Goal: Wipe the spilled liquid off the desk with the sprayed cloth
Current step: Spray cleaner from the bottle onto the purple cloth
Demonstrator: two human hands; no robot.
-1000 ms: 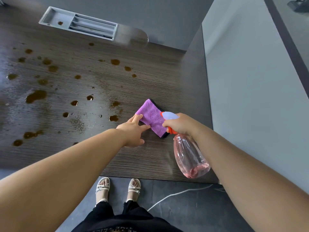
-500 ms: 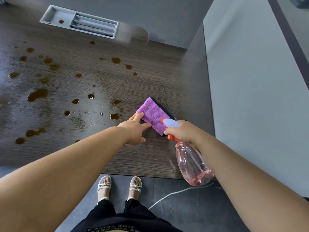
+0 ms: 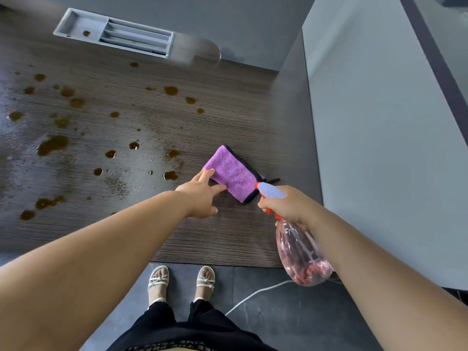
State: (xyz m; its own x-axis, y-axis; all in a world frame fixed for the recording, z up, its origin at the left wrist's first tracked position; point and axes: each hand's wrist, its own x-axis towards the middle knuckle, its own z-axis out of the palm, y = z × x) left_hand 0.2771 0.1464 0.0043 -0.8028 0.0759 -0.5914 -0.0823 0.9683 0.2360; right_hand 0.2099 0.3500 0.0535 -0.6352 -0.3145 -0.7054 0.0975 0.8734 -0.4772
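Observation:
A folded purple cloth (image 3: 231,172) with a dark edge lies flat on the dark wooden desk (image 3: 157,236), right of centre. My left hand (image 3: 200,195) rests on the desk with its fingertips touching the cloth's near left corner, fingers apart. My right hand (image 3: 288,203) grips a clear pink spray bottle (image 3: 301,254) by its neck, the white and red nozzle aimed at the cloth's right end. Brown spilled liquid (image 3: 52,144) lies in several puddles and drops across the left and middle of the desk.
A grey recessed cable tray (image 3: 76,26) sits at the desk's back edge. A grey partition (image 3: 379,148) borders the desk on the right. Below the front edge are my sandalled feet (image 3: 181,282) and a white cable (image 3: 255,293) on the floor.
My right hand with the bottle has drawn slightly back toward me, off the cloth's right end. My left hand stays at the cloth's corner.

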